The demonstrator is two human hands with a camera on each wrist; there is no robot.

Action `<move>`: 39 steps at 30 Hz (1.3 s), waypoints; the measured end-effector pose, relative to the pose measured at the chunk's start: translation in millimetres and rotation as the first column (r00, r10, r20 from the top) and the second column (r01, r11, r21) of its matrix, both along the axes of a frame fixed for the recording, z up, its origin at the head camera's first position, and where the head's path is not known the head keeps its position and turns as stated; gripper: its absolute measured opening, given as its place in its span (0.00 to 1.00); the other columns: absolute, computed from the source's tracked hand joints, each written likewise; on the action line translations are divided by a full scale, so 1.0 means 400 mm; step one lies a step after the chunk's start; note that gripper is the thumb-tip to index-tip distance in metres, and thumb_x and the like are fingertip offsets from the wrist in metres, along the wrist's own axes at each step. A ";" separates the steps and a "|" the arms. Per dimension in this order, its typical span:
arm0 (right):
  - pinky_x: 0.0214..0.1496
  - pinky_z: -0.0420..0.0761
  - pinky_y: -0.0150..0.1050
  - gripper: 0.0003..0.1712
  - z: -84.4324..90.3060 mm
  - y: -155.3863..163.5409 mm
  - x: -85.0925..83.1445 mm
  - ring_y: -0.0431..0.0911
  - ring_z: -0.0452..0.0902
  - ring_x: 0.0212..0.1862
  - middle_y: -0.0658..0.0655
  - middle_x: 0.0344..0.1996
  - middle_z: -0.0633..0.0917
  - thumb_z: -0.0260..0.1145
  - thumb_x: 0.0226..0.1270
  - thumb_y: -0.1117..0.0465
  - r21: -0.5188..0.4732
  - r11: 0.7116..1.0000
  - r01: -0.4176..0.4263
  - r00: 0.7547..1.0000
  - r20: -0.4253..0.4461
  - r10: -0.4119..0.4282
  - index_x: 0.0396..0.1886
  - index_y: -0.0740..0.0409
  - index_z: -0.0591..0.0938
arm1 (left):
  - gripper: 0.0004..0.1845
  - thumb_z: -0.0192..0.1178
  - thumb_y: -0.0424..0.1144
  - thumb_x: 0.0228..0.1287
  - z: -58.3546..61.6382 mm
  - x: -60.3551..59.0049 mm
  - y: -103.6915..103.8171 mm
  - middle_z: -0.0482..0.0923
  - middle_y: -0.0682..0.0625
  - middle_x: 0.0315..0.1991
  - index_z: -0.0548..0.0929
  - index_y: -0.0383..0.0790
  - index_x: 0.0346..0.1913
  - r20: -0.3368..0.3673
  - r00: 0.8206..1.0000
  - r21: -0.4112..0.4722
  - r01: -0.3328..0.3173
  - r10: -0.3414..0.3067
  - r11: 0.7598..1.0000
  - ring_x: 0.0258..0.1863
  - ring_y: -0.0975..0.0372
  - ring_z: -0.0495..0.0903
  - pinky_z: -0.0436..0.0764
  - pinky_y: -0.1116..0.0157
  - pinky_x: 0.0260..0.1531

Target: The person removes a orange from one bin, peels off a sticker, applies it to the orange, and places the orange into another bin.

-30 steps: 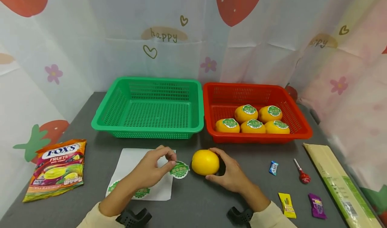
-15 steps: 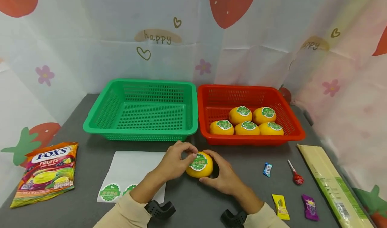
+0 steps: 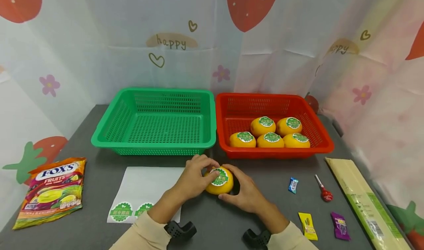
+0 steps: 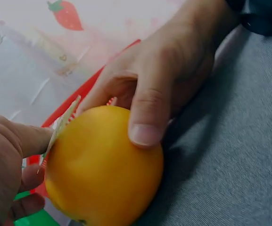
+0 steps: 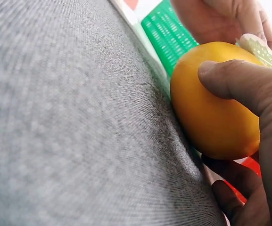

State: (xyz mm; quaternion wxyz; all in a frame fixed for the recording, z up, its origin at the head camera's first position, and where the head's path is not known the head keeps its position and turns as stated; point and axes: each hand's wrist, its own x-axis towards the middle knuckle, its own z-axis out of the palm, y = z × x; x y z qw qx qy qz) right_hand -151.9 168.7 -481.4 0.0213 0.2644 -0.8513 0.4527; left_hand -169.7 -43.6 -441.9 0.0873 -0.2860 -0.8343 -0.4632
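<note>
A yellow, lemon-like fruit (image 3: 216,187) sits on the grey table in front of the baskets. My right hand (image 3: 245,191) grips it from the right, thumb on the near side and fingers on the far side. A round green-and-white sticker (image 3: 221,179) lies against its upper face. My left hand (image 3: 195,178) holds the sticker there with curled fingers, thumb over its left part. In the left wrist view an edge of the sticker (image 4: 72,110) stands off the peel. Backing paper (image 3: 149,183) with green stickers (image 3: 120,212) lies under the left forearm.
A green basket (image 3: 154,145) and a red basket (image 3: 281,153) with several stickered fruits (image 3: 269,141) stand behind. A candy bag (image 3: 51,194) lies left. On the right are small wrapped candies (image 3: 308,226), a lollipop (image 3: 326,194) and a long beige packet (image 3: 364,202).
My left hand has carried the sticker right onto the fruit, and its thumb has shifted over the sticker. My right hand keeps its grip. The camera view has shifted slightly.
</note>
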 end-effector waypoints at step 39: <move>0.49 0.77 0.36 0.13 0.076 -0.006 0.021 0.54 0.78 0.54 0.63 0.49 0.83 0.62 0.68 0.70 -0.361 0.919 0.162 0.982 0.153 -0.113 0.50 0.70 0.83 | 0.20 0.51 0.29 0.71 -0.087 0.016 -0.005 0.73 0.45 0.60 0.75 0.34 0.64 0.258 0.955 0.275 0.073 -0.146 0.959 0.62 0.53 0.67 0.63 0.55 0.62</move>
